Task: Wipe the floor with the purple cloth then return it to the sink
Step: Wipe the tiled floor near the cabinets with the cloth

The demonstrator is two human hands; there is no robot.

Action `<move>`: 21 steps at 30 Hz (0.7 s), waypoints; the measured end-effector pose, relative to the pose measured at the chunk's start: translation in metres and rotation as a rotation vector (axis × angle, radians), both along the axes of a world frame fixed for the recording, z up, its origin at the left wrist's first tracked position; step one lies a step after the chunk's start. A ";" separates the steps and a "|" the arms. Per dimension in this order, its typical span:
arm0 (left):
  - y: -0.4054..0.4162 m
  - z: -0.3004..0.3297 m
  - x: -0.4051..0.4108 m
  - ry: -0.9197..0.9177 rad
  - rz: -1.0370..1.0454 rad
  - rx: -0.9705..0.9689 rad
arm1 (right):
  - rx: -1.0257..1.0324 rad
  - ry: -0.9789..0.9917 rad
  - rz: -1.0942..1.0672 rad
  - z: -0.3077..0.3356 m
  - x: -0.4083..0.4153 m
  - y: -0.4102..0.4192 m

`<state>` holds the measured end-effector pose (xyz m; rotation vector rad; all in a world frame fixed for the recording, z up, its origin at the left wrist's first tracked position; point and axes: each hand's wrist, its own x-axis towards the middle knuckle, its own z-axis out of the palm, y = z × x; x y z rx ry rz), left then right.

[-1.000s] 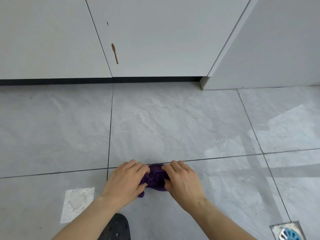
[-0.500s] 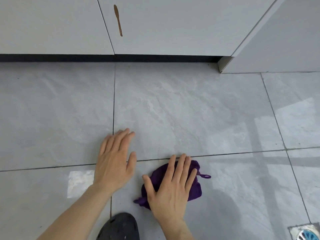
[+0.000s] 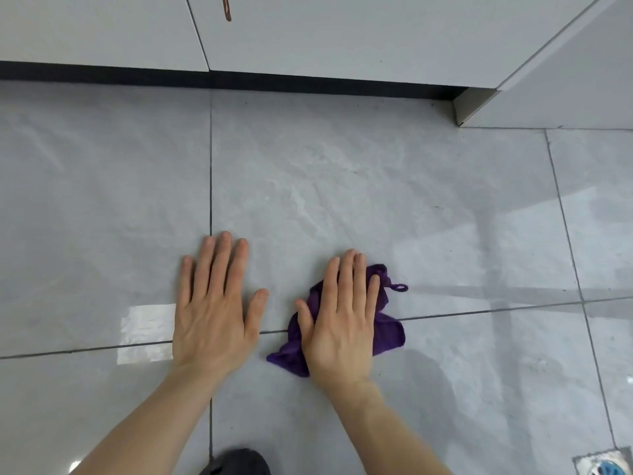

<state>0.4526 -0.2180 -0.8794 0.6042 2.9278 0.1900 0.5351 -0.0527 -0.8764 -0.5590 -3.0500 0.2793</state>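
The purple cloth (image 3: 388, 332) lies crumpled on the grey tiled floor (image 3: 342, 186), across a grout line, with a small loop sticking out at its right. My right hand (image 3: 342, 317) lies flat on top of it, fingers stretched forward, pressing it to the tile; only the cloth's edges show around the hand. My left hand (image 3: 214, 303) rests flat on the bare floor to the left of the cloth, fingers spread, with nothing under it. No sink is in view.
White cabinet doors (image 3: 342, 36) with a dark toe kick (image 3: 239, 78) run along the back. A wall corner (image 3: 479, 104) juts out at the right. A floor drain (image 3: 606, 466) sits at the bottom right. A dark shoe (image 3: 239, 462) shows at the bottom edge.
Both hands were bunched on the cloth; my left hand let go and now lies flat on the floor. My right hand spread over the cloth and pushed it forward and to the right.
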 end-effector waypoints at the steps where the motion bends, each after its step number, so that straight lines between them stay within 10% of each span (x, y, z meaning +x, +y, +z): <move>1: 0.000 -0.001 0.000 0.004 0.000 -0.003 | 0.002 0.014 -0.007 0.000 -0.019 0.006; 8: -0.002 -0.001 -0.001 0.009 -0.008 0.012 | 0.027 0.000 -0.014 0.005 -0.113 0.034; 21: -0.001 0.004 -0.001 0.004 -0.011 0.008 | -0.011 -0.020 0.116 0.004 0.011 0.020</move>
